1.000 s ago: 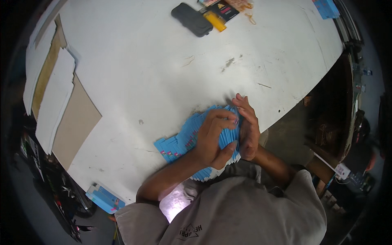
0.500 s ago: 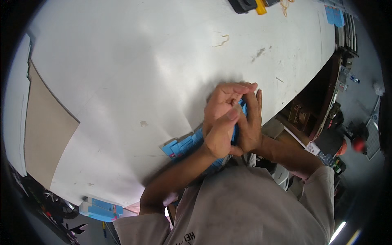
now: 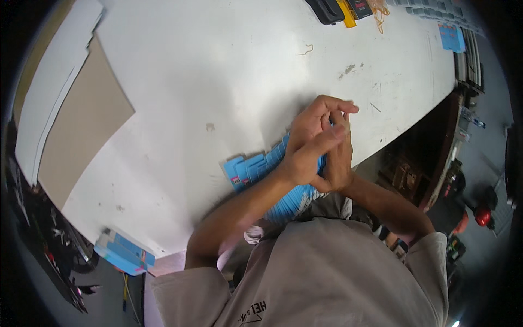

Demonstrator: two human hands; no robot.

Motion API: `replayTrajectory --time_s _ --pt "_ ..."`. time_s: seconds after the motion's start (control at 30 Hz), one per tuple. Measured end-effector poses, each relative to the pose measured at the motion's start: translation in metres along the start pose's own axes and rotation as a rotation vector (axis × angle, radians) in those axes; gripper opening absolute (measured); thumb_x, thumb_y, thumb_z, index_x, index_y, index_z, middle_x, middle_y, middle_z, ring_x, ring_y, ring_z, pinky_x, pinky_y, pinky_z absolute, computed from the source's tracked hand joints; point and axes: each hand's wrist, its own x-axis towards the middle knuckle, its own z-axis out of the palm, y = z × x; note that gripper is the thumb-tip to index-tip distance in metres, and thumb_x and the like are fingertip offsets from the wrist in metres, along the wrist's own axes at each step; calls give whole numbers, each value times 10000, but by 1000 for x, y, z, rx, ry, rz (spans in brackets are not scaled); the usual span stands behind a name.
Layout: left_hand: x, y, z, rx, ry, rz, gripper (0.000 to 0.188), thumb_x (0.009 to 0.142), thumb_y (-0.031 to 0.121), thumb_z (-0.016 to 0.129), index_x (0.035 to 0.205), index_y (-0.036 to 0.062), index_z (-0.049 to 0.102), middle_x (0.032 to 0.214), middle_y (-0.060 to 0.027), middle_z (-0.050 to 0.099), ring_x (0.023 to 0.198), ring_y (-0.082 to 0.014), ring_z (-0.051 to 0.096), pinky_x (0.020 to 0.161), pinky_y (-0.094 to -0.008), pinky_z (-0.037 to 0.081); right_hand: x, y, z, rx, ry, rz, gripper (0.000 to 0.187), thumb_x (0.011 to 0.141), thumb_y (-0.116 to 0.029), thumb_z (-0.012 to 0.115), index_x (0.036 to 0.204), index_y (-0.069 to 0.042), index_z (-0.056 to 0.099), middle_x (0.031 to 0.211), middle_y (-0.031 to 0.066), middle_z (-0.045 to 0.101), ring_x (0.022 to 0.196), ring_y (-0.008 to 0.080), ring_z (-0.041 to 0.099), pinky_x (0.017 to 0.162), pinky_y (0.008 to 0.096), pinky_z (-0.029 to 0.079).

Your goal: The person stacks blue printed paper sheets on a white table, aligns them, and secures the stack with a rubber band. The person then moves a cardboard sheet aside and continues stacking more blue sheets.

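Left hand and right hand meet around fanned blue cards, grip unclear, at near worktop edge; press evenly.

The white table has a marked surface. The left end of the blue cards rests on it. Left of the cards: brown board and white sheets. Left of the cards, nearer the person: blue stack, at the table edge. Far beyond the cards: black case, yellow object, dark packet, rubber bands.
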Motion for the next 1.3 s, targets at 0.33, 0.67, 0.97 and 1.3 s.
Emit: replayTrajectory --time_s 0.33,0.67,0.97,1.3 --pt "-93 14 47 1895 529 57 822 1008 556 546 1546 -57 441 1607 -416 290 1530 -605 183 1207 -749 27 16 -17 0 -27 35 39 850 902 -523 721 1615 -166 428 1572 406 326 1492 608 274 1140 796 197" --pt "-121 -29 34 1807 609 -77 901 1053 579 460 1635 -71 233 1663 -440 92 1574 -587 21 1218 -712 -72 16 -17 5 -153 20 -7 915 929 -701 592 1636 -156 389 1664 341 240 1568 548 140 1184 784 91" --pt "-137 -8 4 2028 690 -161 967 1015 622 551 1658 -22 224 1685 -403 107 1586 -561 27 1230 -703 -55 14 -13 3 -139 106 -30 899 918 -722 609 1603 -160 457 1645 301 326 1549 544 213 1168 810 81" --pt "-173 21 13 1510 1078 109 982 992 549 659 1610 -96 251 1646 -376 239 1554 -466 231 1252 -545 200 11 -13 1 -94 113 25 867 915 -697 635 1596 -186 472 1647 279 339 1556 511 223 1126 855 76"
